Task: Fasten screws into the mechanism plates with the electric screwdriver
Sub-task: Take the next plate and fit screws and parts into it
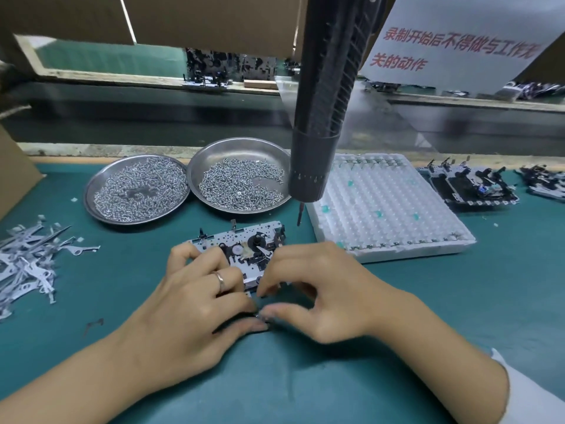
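Overhead, screwdriver [318,117] between screw dishes [238,175], tray [388,206].

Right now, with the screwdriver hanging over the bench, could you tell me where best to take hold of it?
Probably around the dark ribbed barrel, just above the smooth collar, with fingers coming from the right. The screwdriver hangs nearly upright, bit down, and the right hand is nearest.
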Demonstrator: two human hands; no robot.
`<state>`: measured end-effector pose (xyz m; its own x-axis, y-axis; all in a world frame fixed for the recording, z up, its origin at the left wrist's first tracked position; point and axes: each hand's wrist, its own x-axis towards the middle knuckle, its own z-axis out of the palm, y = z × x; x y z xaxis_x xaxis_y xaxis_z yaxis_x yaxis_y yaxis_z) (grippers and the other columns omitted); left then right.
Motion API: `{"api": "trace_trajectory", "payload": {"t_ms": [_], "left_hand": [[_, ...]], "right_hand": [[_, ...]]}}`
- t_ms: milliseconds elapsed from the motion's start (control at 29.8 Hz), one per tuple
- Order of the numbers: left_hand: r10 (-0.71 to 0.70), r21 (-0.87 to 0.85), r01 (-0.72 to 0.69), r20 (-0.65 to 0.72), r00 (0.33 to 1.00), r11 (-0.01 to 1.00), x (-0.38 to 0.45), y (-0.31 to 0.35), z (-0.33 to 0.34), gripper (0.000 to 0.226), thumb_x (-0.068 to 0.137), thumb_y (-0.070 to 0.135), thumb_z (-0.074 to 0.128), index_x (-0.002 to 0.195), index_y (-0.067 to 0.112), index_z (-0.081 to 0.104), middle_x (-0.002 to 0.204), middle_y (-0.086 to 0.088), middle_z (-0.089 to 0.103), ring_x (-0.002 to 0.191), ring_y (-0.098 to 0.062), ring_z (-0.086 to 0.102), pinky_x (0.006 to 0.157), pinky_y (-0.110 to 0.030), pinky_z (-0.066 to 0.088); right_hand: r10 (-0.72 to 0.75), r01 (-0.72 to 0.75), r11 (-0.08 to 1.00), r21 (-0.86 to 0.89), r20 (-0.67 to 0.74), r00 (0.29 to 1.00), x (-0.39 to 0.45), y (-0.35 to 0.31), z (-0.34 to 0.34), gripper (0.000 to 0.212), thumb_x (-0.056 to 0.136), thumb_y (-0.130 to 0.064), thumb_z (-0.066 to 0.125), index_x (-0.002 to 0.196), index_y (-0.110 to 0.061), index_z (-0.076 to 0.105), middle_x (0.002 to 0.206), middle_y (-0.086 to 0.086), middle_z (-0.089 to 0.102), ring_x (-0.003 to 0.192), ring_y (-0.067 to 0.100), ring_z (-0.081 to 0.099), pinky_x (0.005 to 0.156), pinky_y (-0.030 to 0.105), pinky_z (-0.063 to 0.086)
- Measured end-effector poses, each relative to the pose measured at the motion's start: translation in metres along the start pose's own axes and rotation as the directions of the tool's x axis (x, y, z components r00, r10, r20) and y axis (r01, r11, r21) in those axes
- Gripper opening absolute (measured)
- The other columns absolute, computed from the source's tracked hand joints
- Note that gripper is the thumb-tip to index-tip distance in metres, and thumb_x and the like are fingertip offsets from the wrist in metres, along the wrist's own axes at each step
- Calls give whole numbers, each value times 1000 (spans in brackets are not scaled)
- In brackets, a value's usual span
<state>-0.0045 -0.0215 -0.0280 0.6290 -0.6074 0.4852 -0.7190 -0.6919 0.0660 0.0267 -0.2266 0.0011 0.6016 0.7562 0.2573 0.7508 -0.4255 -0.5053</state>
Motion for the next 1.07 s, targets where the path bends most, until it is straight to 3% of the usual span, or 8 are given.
{"api": "trace_trajectory", "payload": {"t_ms": [235,336,470,637,772,906,973,1074], "left_hand": [[99,135,-87,-82,992,987,4,-3,6,42,96,38,45,69,19,70,63,8,54,60,-19,53,70,-34,31],[102,179,-84,-93,990,980,5,-3,8,48,100,37,38,68,19,69,63,7,54,60,-18,53,71,-33,30],[35,165,-16,-111,993,986,4,-2,8,39,95,36,43,71,20,69,66,7,55,66,-14,51,76,-27,24],[-58,112,76,-160,985,991,8,-2,3,34,92,34,44,77,19,70,71,8,57,73,-11,46,80,-27,22],[-157,65,173,-207,966,983,9,2,2,30,90,34,46,76,17,66,73,8,55,73,-12,46,78,-32,25],[-204,121,235,-223,953,965,12,6,1,28,90,32,43,73,17,61,72,6,53,71,-15,45,79,-32,25],[-200,170,239,-217,955,956,15,7,0,29,89,29,41,72,15,59,70,4,52,69,-19,49,77,-34,27],[-164,237,227,-259,952,945,18,8,0,30,89,23,40,69,10,59,67,-2,53,62,-25,54,74,-37,28]], "right_hand": [[66,-55,994,-99,114,991,2,-4,-3,26,78,-27,76,100,-16,70,95,-3,68,90,16,61,77,36,48],[99,-91,993,-72,121,988,4,-4,-4,27,78,-31,76,100,-17,70,96,-5,69,89,12,60,78,31,48],[126,-123,992,-29,103,987,5,-1,-6,28,77,-32,77,102,-21,70,94,-8,70,84,4,57,74,17,42],[86,-86,996,11,-27,996,5,3,-5,21,80,-19,74,100,-14,72,92,-4,71,78,-2,54,71,4,34],[30,-24,999,31,-187,982,3,4,2,12,82,-16,71,92,-10,74,89,-1,72,78,10,64,69,16,46],[-28,42,998,37,-321,947,4,3,12,8,81,-7,71,88,-4,74,89,3,72,75,11,65,68,14,47],[-3,39,995,93,-363,932,6,2,17,8,79,-3,71,86,-3,74,87,4,71,73,11,63,67,12,45],[117,10,954,300,-402,908,7,-2,23,7,78,-3,70,83,-4,74,82,2,70,66,16,61,61,22,50]]}}
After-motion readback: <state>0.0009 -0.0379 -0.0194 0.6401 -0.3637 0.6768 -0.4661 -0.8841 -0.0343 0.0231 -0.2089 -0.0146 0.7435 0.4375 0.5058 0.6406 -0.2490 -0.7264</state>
